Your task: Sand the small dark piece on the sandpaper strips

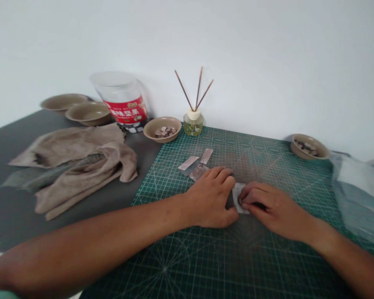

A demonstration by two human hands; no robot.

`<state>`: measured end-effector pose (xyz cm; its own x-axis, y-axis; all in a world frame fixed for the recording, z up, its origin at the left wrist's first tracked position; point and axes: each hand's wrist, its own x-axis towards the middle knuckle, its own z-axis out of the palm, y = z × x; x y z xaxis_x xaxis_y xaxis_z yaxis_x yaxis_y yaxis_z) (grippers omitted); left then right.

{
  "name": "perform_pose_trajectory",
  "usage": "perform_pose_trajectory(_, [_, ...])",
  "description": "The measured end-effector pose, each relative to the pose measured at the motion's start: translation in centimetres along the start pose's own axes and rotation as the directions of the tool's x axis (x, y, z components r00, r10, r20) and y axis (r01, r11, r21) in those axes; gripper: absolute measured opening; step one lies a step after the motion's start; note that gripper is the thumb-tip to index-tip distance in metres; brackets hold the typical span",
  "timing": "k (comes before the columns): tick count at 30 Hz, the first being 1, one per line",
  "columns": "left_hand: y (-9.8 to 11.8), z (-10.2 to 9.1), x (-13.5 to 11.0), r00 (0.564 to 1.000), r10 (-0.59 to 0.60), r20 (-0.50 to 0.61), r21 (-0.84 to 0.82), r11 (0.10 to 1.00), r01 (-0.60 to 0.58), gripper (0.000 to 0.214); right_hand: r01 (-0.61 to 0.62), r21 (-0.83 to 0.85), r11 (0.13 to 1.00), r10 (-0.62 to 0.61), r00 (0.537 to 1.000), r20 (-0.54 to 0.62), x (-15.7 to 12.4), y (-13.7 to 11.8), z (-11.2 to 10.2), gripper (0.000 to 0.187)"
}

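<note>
— Pale paper?
— On the mat, between both hands. Left edge pointing away, tipped slightly left; long axis unclear, partly covered.
— Right hand?
— Fingers pinched on a small piece, over the paper.
— Left hand?
— Curved just beside; cannot tell any hold.

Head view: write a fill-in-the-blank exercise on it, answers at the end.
The left hand and the right hand, whose fingertips overlap a whitish square, are over a ____ cutting mat.
The reed diffuser holds ____ sticks.
The label on the clear jar is mainly ____.

Missing words: green; three; red.
</note>
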<state>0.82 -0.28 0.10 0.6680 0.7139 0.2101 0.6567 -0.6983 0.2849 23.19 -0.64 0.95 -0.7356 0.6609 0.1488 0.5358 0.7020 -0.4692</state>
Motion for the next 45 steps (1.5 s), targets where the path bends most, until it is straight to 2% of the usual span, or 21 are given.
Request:
perform_pose_trajectory(3, [0.0, 0.0, 0.0, 1.0, 0.01, -0.001, -0.005, 1.0, -0.01, 0.04, -0.001, -0.009, 1.0, 0.0, 0.998, -0.061, 0.5, 0.2, 0.5, 0.011])
perform_pose_trajectory(6, [-0.1, 0.0, 0.0, 1.0, 0.004, -0.007, -0.002, 1.0, -0.005, 0.039, -0.075, -0.044, 0.996, 0.069, 0.99, -0.12, 0.7, 0.7, 0.3, 0.01])
perform_pose_trajectory(8, [-0.1, 0.0, 0.0, 1.0, 0.003, -0.01, 0.001, 1.0, -0.003, 0.042, -0.108, -0.01, 0.994, 0.106, 0.99, -0.091, 0.5, 0.7, 0.0, 0.008])
perform_pose_trajectory(11, [0.0, 0.0, 0.0, 1.0, 0.013, -0.01, 0.003, 1.0, -0.013, 0.043, -0.08, 0.061, 0.995, 0.082, 0.996, -0.026, 0.2, 0.2, 0.1, 0.009])
perform_pose_trajectory(14, [0.0, 0.0, 0.0, 1.0, 0.014, -0.006, 0.007, 1.0, -0.014, 0.04, -0.045, 0.037, 0.998, 0.047, 0.997, -0.064, 0.3, 0.0, 0.5, 0.011])
perform_pose_trajectory(17, [0.0, 0.0, 0.0, 1.0, 0.008, -0.006, 0.01, 1.0, -0.008, 0.04, -0.093, -0.014, 0.996, 0.092, 0.991, -0.098, 0.5, 0.6, 0.2, 0.008])
perform_pose_trajectory(19, [0.0, 0.0, 0.0, 1.0, 0.007, -0.009, 0.013, 1.0, -0.007, 0.042, -0.109, 0.0, 0.994, 0.109, 0.991, -0.077, 0.3, 0.8, -0.2, 0.006])
perform_pose_trajectory(22, [0.0, 0.0, 0.0, 1.0, 0.012, -0.01, 0.017, 1.0, -0.012, 0.043, -0.048, 0.051, 0.998, 0.049, 0.999, -0.015, 0.0, 0.5, -0.1, 0.007])
perform_pose_trajectory(25, [0.0, 0.0, 0.0, 1.0, 0.016, -0.009, 0.015, 1.0, -0.016, 0.04, -0.006, 0.033, 0.999, 0.007, 0.999, -0.034, 0.4, 0.3, 0.6, 0.009])
perform_pose_trajectory(28, [0.0, 0.0, 0.0, 1.0, 0.012, -0.015, 0.017, 1.0, -0.012, 0.04, -0.071, -0.06, 0.996, 0.065, 0.994, -0.085, 0.9, 0.8, 0.3, 0.011])
perform_pose_trajectory(31, [0.0, 0.1, 0.0, 1.0, 0.006, -0.019, 0.018, 1.0, -0.006, 0.043, -0.112, -0.066, 0.992, 0.109, 0.993, -0.048, 0.6, 1.4, -0.9, 0.009])
perform_pose_trajectory(35, [0.0, 0.1, 0.0, 1.0, 0.02, -0.014, 0.009, 1.0, -0.02, 0.043, -0.024, -0.002, 1.0, 0.024, 0.998, 0.05, -0.2, 0.9, -1.1, 0.011])
perform_pose_trajectory(38, [-0.1, 0.1, 0.0, 1.0, 0.022, -0.006, 0.008, 1.0, -0.022, 0.042, 0.015, 0.031, 0.999, -0.015, 1.0, 0.027, 0.2, 0.4, 0.0, 0.012])
perform_pose_trajectory(42, [0.0, 0.0, 0.0, 1.0, 0.018, -0.002, 0.013, 1.0, -0.018, 0.043, -0.086, -0.043, 0.995, 0.083, 0.995, -0.061, 1.1, 1.2, -0.2, 0.01])
perform_pose_trajectory(45, [0.0, 0.1, 0.0, 1.0, 0.013, -0.005, 0.016, 1.0, -0.013, 0.044, -0.119, -0.014, 0.993, 0.118, 0.993, -0.023, 0.6, 1.5, -1.1, 0.008])
